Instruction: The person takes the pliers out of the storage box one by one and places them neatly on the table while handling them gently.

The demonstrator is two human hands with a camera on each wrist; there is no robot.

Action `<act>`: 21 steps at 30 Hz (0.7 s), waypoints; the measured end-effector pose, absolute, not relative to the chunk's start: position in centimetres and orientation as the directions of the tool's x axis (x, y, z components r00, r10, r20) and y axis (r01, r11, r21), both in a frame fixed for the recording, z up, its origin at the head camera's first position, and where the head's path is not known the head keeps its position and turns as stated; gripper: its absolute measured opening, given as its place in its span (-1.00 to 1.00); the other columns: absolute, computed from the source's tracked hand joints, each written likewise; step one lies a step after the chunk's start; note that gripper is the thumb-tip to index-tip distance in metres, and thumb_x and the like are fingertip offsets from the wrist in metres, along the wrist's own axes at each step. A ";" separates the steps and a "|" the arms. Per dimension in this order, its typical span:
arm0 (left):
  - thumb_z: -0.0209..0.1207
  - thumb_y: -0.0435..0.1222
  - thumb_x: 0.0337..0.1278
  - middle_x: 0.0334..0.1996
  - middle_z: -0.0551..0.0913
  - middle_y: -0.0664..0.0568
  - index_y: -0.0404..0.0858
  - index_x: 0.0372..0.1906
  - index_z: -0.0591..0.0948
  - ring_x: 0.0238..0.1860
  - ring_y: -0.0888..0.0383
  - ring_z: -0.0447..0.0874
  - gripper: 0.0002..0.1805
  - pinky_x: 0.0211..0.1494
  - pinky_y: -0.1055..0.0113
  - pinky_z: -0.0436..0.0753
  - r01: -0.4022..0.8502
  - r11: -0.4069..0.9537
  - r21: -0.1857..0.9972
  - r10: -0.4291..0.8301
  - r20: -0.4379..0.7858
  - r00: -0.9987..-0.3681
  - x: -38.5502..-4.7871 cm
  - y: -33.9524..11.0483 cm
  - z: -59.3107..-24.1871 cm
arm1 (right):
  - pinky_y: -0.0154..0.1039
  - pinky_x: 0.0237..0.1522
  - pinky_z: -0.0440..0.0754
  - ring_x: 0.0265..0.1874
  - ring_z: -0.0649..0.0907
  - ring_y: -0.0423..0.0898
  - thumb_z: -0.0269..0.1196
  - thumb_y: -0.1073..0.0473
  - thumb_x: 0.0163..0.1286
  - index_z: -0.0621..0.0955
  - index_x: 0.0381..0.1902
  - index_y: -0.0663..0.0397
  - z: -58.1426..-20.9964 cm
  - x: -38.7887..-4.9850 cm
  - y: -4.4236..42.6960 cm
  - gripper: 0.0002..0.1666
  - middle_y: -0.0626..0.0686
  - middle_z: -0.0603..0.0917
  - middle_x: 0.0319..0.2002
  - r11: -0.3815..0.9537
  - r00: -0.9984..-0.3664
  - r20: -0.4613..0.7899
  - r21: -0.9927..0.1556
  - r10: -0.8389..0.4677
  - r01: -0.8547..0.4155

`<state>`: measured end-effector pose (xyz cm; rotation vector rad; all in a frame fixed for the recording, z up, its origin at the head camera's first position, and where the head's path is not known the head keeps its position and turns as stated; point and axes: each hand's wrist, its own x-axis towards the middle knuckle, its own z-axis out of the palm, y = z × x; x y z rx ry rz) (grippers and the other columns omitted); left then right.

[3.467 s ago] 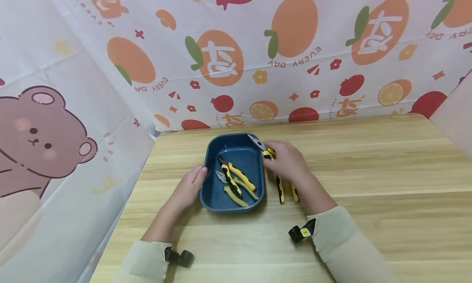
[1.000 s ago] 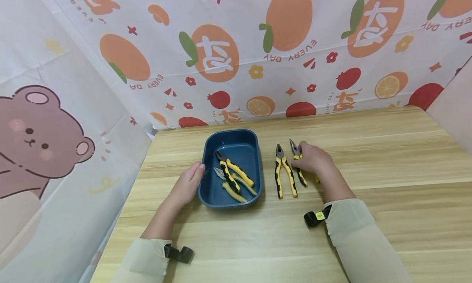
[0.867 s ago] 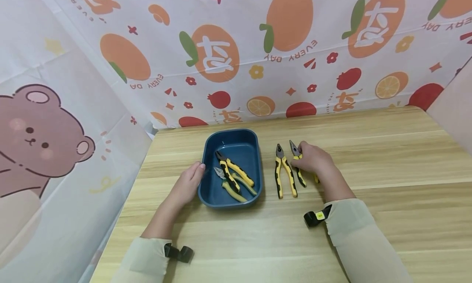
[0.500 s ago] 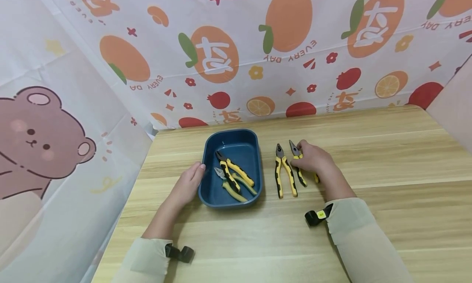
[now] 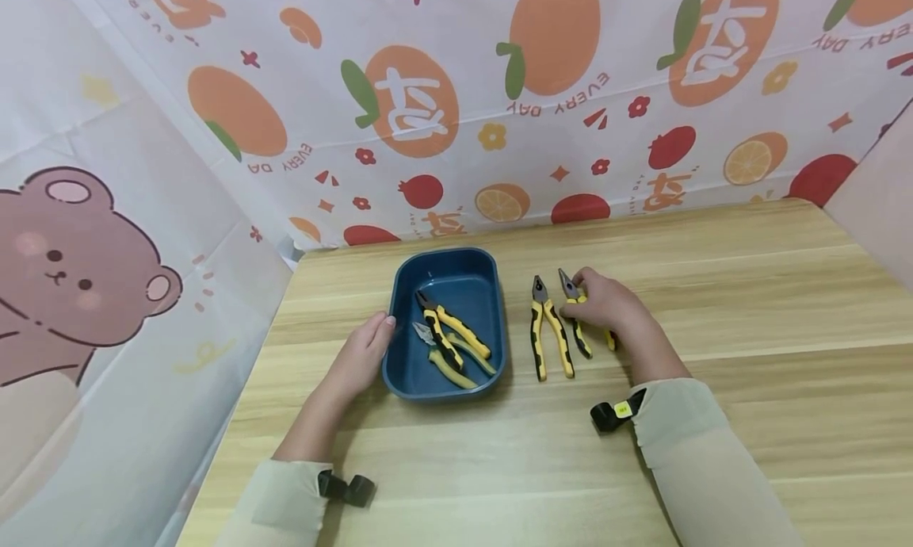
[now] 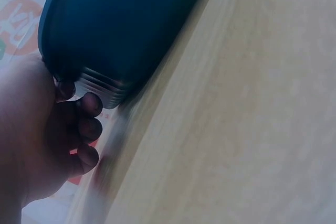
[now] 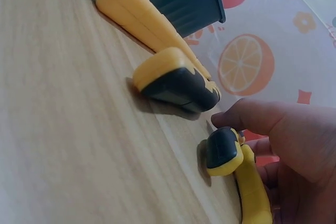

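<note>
In the head view a blue tray holds two pliers, one with black-and-yellow handles lying across one with plain yellow-green handles. My left hand grips the tray's left rim with the thumb on top; the left wrist view shows its fingers curled at the tray's outer wall. Right of the tray, pliers lie on the table with handles spread. Beside them my right hand grips long-nosed pliers, whose handles partly show below the hand; its palm side is hidden in the head view.
The wooden table reaches a fruit-printed cloth behind it. A cloth with a bear print hangs at the left. Each wrist carries a small black device.
Since the earliest frame, the right hand has moved right from the tray's right rim to the long-nosed pliers. Over the last second the hands and pliers have barely moved; the view has shifted slightly.
</note>
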<state>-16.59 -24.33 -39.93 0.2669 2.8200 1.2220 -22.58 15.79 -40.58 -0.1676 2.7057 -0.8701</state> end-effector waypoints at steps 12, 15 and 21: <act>-0.32 0.06 0.57 -0.47 0.39 -0.04 -0.29 -0.28 0.44 -0.38 0.01 0.43 -0.46 -0.26 0.19 0.45 0.138 0.671 0.729 0.179 0.021 -0.984 -16.5 -24.3 -40.1 | 0.20 0.24 0.40 0.27 0.45 0.27 0.25 -0.14 0.28 0.30 0.36 0.12 -40.6 -22.6 15.7 -0.19 0.31 0.42 0.32 0.812 -0.945 -0.255 -0.583 -0.207 -0.020; -0.33 0.06 0.56 -0.47 0.38 -0.04 -0.28 -0.30 0.43 -0.40 0.01 0.42 -0.46 -0.28 0.21 0.45 0.135 0.666 0.734 0.183 0.015 -0.983 -16.5 -24.4 -40.2 | 0.19 0.24 0.40 0.27 0.46 0.26 0.25 -0.12 0.28 0.30 0.36 0.13 -40.6 -22.6 15.8 -0.19 0.31 0.43 0.31 0.814 -0.943 -0.259 -0.581 -0.209 -0.021; -0.33 0.08 0.56 -0.47 0.37 -0.05 -0.28 -0.29 0.43 -0.38 0.01 0.42 -0.45 -0.25 0.18 0.44 0.136 0.672 0.728 0.179 0.019 -0.984 -16.6 -24.4 -40.1 | 0.19 0.21 0.42 0.23 0.49 0.25 0.25 -0.09 0.25 0.32 0.34 0.10 -40.7 -22.7 15.7 -0.22 0.30 0.46 0.29 0.811 -0.947 -0.251 -0.584 -0.200 -0.016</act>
